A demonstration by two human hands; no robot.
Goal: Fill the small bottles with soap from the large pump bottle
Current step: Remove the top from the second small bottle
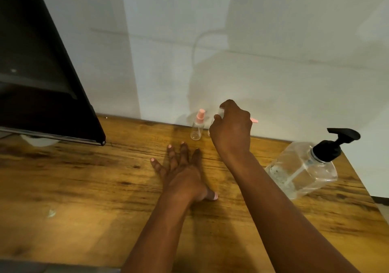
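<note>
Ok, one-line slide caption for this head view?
Right hand grips a small bottle near the wall, left hand flat on the wooden table, large pump bottle standing at right.

A small clear bottle [197, 129] with a pink cap stands upright on the wooden bench [84, 178], close to the wall and looking empty. Just to its right a second small bottle [219, 115] is mostly hidden by the right hand [231, 127], whose fingers curl round it; only a bit of clear body and a pink piece poking out on the far side show. The large pump bottle [303, 169], clear and square-sided with a black pump head, stands well apart near the bench's right edge, partly filled with clear liquid.
</note>
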